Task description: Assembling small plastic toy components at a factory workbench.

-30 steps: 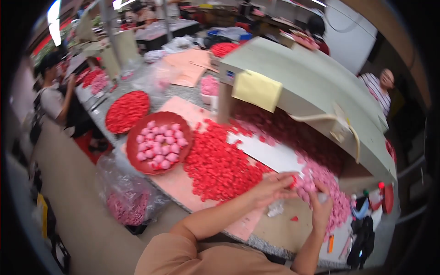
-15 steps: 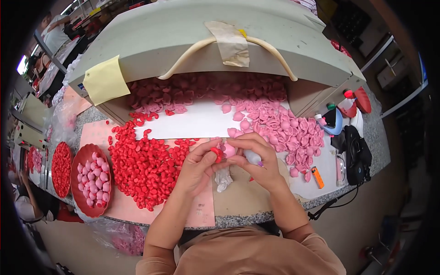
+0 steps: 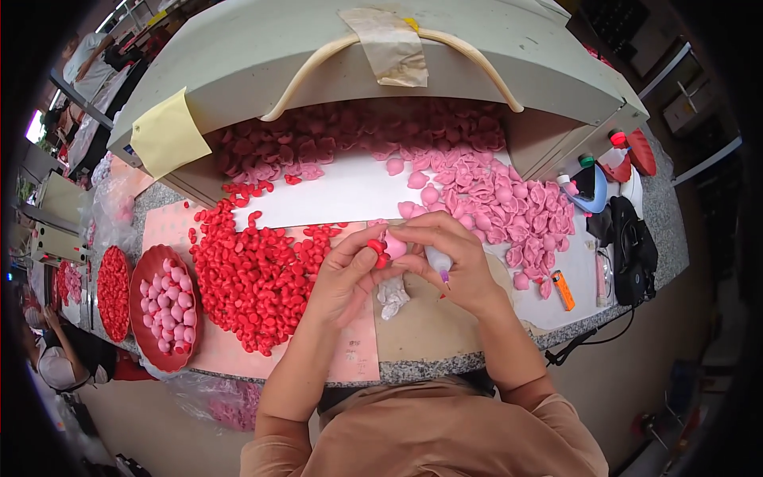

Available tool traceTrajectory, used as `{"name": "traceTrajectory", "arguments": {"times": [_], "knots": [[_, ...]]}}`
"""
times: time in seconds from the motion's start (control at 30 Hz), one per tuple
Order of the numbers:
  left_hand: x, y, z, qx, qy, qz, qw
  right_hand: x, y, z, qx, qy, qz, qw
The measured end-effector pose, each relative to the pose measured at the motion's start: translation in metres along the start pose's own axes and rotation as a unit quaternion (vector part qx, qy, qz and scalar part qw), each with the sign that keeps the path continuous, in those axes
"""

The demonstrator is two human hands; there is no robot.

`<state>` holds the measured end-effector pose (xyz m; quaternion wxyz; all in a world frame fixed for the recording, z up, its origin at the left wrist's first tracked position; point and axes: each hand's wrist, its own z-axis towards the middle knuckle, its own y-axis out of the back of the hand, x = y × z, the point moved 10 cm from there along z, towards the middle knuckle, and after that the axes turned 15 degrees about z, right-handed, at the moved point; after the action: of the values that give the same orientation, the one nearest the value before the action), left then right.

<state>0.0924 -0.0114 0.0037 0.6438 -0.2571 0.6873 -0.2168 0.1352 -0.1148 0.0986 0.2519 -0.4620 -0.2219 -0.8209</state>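
Over the near middle of the table my two hands meet. My left hand is closed, pinching a small glossy red piece between thumb and fingers. Against it sits a rounded pink piece, gripped by the fingertips of my right hand. A small translucent squeeze bottle with a purple tip is tucked in the same right hand, tip pointing down. The fingers partly hide where red and pink touch. A crumpled white tissue lies just below my hands.
Loose red pieces are heaped at left, beside a red dish of pink-and-red balls. Pink shell-like pieces spread at right and under a grey hood. An orange lighter and a black pouch lie at right.
The squeeze bottle in my right hand has tilted, its purple tip now pointing more downward. Both hands still hold the red and pink pieces together. The whole view has shifted slightly.
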Motion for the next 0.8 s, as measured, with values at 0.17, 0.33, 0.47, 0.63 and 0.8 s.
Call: {"name": "traceTrajectory", "arguments": {"times": [0.17,0.33,0.47,0.63,0.8], "knots": [[0.003,0.005,0.001,0.001,0.012,0.011,1.000,-0.005,-0.005,-0.001,0.013,-0.004,0.005,1.000],[0.002,0.002,-0.001,0.007,0.015,0.012,1.000,-0.004,-0.006,-0.001,0.015,0.003,0.012,1.000],[0.000,0.004,0.001,-0.007,0.002,0.029,1.000,0.001,-0.005,-0.002,0.006,0.041,-0.012,0.999],[-0.007,0.007,-0.003,-0.024,-0.046,0.087,0.995,0.001,-0.003,-0.001,0.003,0.030,0.030,0.999],[-0.032,-0.009,-0.009,-0.011,-0.132,0.191,0.973,-0.015,0.002,-0.002,-0.042,-0.079,0.127,0.988]]}}
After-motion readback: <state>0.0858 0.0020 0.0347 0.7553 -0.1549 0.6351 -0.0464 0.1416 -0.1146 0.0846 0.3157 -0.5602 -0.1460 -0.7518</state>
